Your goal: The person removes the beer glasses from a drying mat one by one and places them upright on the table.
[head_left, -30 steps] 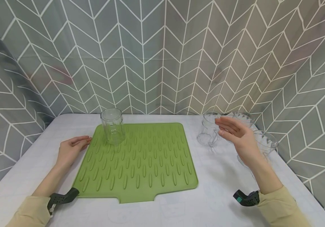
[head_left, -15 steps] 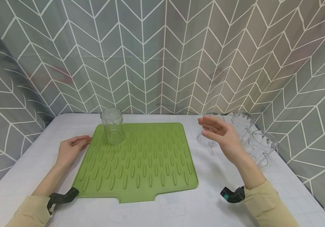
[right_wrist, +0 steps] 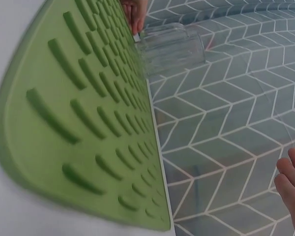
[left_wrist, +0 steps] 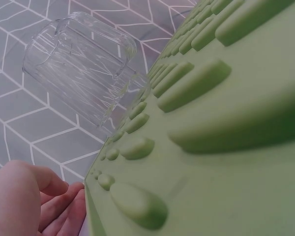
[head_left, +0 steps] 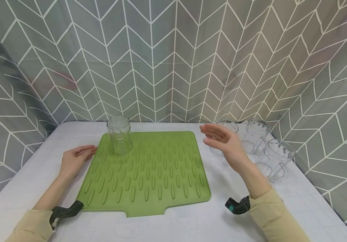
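Note:
A green ribbed mat (head_left: pixel 149 168) lies on the white table, and a clear glass mug (head_left: pixel 119 134) stands upright on its far left corner. My left hand (head_left: pixel 74 161) rests by the mat's left edge, fingers loosely bent, fingertips at the edge; the left wrist view shows the same hand (left_wrist: pixel 34 201) beside the mat. Above the table to the right of the mat, my right hand (head_left: pixel 226 144) hovers with straight fingers and nothing in it. Behind it stands a glass mug (head_left: pixel 229 125), partly hidden by the hand.
Two more clear glass mugs stand at the right: one mug (head_left: pixel 258 129) at the back and another mug (head_left: pixel 279 153) nearer the right edge. A grey curtain (head_left: pixel 161 60) with white chevron lines hangs behind the table. White cloth (head_left: pixel 203 225) covers the table.
My right hand has moved left, away from the mugs at the far right and towards the mat. My left hand, the mat and the mugs have stayed in place.

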`<act>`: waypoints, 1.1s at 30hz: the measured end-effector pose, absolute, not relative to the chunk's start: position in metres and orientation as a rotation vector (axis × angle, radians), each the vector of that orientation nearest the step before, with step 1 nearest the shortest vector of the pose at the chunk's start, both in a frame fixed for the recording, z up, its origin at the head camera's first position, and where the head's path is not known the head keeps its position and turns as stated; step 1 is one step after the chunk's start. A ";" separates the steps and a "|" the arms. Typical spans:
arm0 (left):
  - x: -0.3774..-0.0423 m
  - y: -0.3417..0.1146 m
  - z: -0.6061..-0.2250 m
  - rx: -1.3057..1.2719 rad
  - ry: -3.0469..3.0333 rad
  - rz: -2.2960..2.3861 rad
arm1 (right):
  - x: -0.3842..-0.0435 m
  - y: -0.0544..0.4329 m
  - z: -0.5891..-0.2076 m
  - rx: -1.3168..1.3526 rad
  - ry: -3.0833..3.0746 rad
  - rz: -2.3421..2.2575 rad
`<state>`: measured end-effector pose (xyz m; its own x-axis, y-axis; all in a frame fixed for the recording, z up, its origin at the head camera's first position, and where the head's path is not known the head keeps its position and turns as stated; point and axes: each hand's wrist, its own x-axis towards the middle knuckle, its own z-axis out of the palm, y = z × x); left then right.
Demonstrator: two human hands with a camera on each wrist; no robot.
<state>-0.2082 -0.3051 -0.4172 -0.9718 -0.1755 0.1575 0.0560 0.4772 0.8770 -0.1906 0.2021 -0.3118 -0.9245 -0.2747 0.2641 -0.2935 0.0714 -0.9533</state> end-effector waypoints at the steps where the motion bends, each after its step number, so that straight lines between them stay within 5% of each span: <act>1: -0.208 -0.305 -0.417 0.104 -2.499 -1.496 | -0.191 0.200 -0.312 0.612 -2.286 2.049; 33: -0.208 -0.304 -0.417 0.116 -2.506 -1.494 | -0.206 0.126 -0.312 0.604 -2.208 2.194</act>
